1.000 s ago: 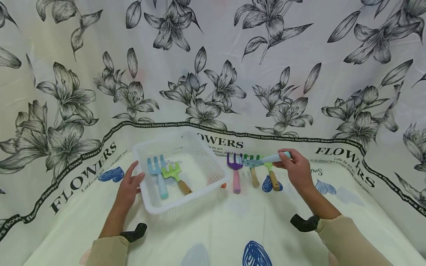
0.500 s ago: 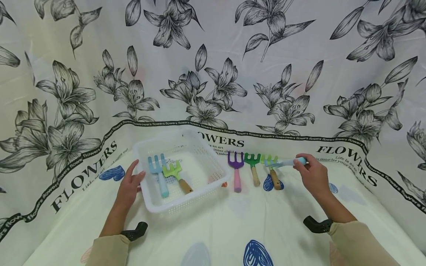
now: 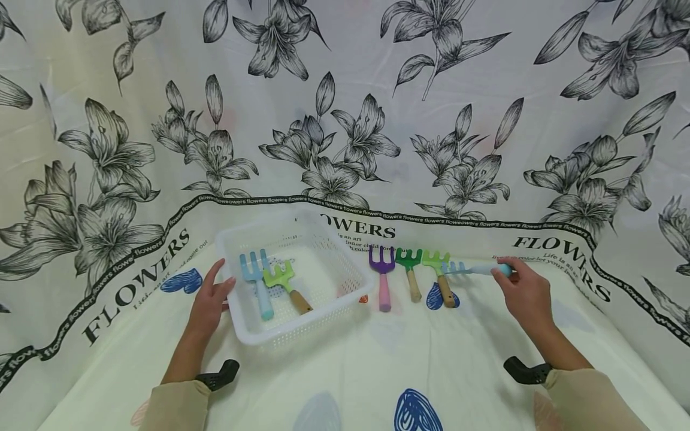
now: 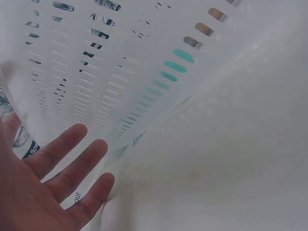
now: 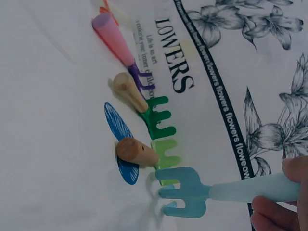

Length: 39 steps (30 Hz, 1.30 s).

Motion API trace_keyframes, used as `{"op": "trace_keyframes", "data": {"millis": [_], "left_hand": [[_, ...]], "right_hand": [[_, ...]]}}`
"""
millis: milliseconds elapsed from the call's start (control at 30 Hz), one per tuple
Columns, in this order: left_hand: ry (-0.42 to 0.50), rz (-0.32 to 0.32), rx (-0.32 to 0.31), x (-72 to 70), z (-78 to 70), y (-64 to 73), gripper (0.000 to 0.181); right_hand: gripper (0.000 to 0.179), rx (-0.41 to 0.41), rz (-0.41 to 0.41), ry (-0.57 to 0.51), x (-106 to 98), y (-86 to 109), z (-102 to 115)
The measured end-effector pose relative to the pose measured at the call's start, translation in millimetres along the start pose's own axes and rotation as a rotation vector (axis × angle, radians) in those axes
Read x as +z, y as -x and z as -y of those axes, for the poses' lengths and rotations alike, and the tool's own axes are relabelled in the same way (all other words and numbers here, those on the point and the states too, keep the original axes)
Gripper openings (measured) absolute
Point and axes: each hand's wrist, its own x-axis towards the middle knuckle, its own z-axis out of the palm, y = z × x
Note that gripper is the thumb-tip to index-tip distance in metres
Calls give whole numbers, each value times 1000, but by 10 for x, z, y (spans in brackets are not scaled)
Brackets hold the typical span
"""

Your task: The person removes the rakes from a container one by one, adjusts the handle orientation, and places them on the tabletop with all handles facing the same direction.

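My left hand (image 3: 209, 299) holds the left rim of a white plastic basket (image 3: 293, 329); in the left wrist view several fingers (image 4: 72, 159) extend beside its slotted wall. In the basket lie a light blue hand fork (image 3: 259, 284) and a green one with a wooden handle (image 3: 287, 284). My right hand (image 3: 525, 293) pinches the handle end of another light blue hand fork (image 5: 187, 192), held sideways with its tines pointing left. Those tines overlap the light green fork (image 3: 443, 281) in the head view.
Right of the basket, a purple fork with pink handle (image 3: 383, 281), a dark green fork (image 3: 411, 272) and the light green one stand in a row on the white printed cloth (image 3: 372, 371). A flower-patterned curtain (image 3: 345, 155) rises behind.
My right hand has moved right with the light blue hand fork, whose tines have passed from the dark green fork to the light green one. My left hand and the basket stay put.
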Motion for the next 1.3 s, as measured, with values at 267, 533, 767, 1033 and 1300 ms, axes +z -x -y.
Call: {"op": "trace_keyframes", "data": {"millis": [267, 533, 767, 1033, 1300], "left_hand": [[-4, -4, 2, -6, 11, -4, 67], [-2, -4, -3, 1, 18, 4, 67], [-4, -5, 7, 8, 24, -10, 66], [-2, -3, 6, 10, 24, -10, 67], [4, -1, 2, 2, 22, -11, 67]], "right_hand": [[26, -50, 47, 110, 6, 95, -217], [22, -59, 156, 211, 105, 166, -385], [24, 20, 227, 257, 195, 182, -407], [26, 116, 342, 189, 278, 244, -456], [29, 203, 412, 171, 282, 244, -426]]}}
